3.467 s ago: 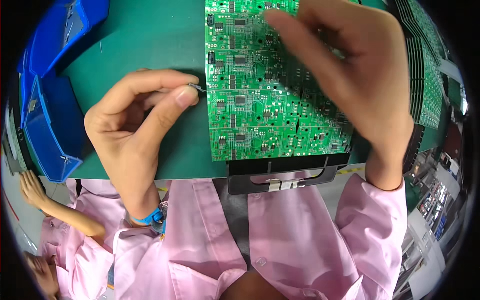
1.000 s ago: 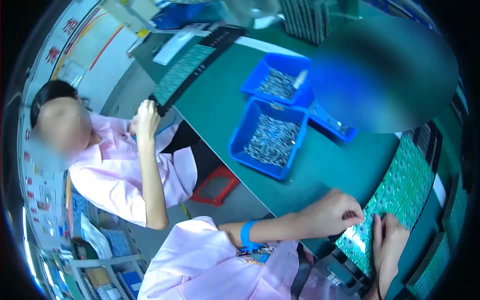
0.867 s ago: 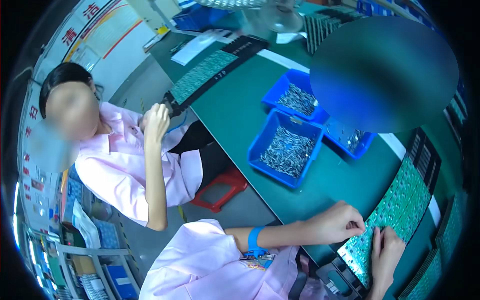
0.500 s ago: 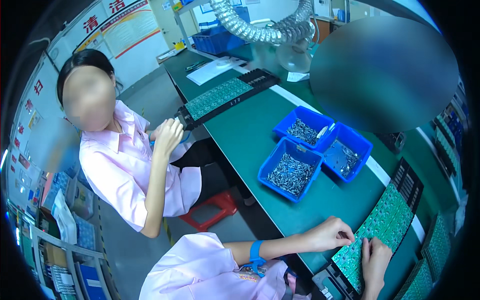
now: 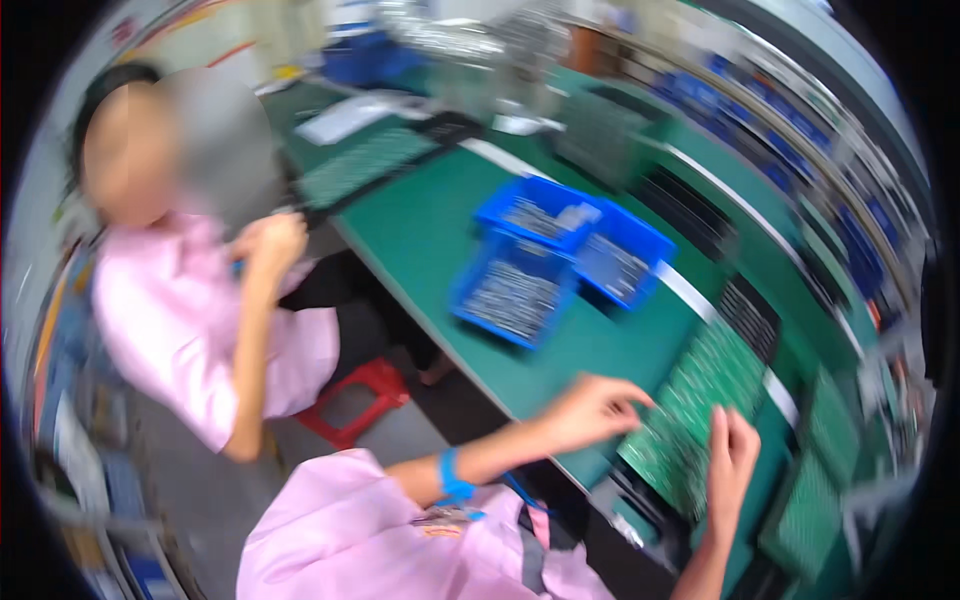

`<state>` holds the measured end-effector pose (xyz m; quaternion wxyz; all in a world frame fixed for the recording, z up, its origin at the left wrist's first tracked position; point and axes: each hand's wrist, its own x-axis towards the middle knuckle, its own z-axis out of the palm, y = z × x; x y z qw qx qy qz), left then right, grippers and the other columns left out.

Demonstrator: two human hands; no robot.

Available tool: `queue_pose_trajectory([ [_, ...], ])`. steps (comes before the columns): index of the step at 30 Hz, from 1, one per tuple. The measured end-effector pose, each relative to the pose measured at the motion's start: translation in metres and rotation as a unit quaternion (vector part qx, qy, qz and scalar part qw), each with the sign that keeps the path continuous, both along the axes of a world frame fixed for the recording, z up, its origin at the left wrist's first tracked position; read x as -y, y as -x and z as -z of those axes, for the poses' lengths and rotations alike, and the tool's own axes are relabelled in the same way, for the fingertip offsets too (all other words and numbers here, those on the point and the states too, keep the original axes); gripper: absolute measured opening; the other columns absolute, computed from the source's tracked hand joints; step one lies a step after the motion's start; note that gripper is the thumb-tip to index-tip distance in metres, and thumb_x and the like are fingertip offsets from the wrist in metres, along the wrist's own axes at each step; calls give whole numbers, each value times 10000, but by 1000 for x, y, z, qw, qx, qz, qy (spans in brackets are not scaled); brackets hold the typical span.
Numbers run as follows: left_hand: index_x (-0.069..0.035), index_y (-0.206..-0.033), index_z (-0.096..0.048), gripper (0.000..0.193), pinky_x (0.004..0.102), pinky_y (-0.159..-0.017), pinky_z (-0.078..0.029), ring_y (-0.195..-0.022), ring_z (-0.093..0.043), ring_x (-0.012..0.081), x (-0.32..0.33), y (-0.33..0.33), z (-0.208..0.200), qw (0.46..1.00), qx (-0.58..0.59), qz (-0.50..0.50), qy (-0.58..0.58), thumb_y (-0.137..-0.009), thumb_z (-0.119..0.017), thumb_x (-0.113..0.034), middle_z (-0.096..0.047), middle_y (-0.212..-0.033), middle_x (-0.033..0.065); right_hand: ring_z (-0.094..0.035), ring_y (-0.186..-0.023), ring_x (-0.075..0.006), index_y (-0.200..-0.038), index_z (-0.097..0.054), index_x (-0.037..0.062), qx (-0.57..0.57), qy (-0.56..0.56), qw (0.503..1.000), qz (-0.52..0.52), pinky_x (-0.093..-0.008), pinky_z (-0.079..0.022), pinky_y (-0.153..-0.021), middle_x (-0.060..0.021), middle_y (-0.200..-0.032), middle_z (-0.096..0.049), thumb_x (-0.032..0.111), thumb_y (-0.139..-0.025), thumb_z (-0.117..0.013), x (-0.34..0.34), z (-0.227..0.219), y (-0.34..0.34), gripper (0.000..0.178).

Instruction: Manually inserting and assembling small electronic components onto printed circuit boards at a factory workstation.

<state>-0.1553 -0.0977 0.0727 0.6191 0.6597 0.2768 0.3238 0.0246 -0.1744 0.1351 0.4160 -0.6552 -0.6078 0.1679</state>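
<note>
A green circuit board panel (image 5: 715,375) lies in a black carrier frame (image 5: 745,315) on the bench before me. Above the board's near left edge is my left hand (image 5: 590,412), its thumb and forefinger curled toward each other in a pinch. Anything held there is too small and smeared to make out. My right hand (image 5: 733,460) hovers by the board's right side with fingers bent and tips close together; blur hides what they may hold. Beyond the board stand three blue bins, a near one (image 5: 512,300), a far one (image 5: 535,210) and a right one (image 5: 625,255), with small metallic parts inside.
To the left a co-worker in a pink shirt (image 5: 180,310) sits by another board in a carrier (image 5: 365,170). A red stool (image 5: 355,400) stands below the bench edge. Stacked green boards (image 5: 810,510) are at my right. A silvery flexible duct (image 5: 450,30) hangs at the back.
My view has swung to the right, smearing the picture. Both hands have lifted off the board and moved farther apart. The bins and the board stay in place on the bench.
</note>
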Motion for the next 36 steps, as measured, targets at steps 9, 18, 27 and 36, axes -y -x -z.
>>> queue_pose_trajectory([
  [9, 22, -795, -577, 150, 317, -755, -404, -837, -498, 241, 76, -86, -78, 903, -74, -156, -394, -645, -576, 10, -546, -906, 122, -410, -539, -68, -746, -531, 63, -837, 35, 523, -157, -186, -336, -501, -14, -623, -476, 176, -857, -447, 15, 27, -44, 178],
  [18, -35, -882, -620, 208, 343, -792, -426, -900, -495, 249, 71, -169, -58, 837, -162, 0, -522, -676, -652, -23, -522, -990, 114, -520, -669, -124, -853, -510, 12, -828, -74, 551, -76, -221, -447, -620, -84, -785, -543, 233, -862, -409, 38, 44, -71, 243],
  [27, -69, -928, -620, 234, 332, -800, -424, -921, -498, 259, 59, -155, -48, 845, -158, -3, -511, -695, -642, -58, -531, -1011, 113, -528, -785, -121, -965, -516, -14, -800, -54, 586, -117, -204, -439, -669, -102, -899, -567, 261, -890, -390, 30, 54, -63, 312],
  [36, -46, -735, -575, 188, 395, -788, -376, -880, -491, 288, 50, -62, -51, 843, -208, -136, -477, -557, -594, -103, -537, -929, 86, -540, -828, -119, -1013, -504, 4, -830, 42, 547, -94, -205, -427, -721, -91, -970, -562, 154, -885, -396, 15, 43, 27, 225],
])
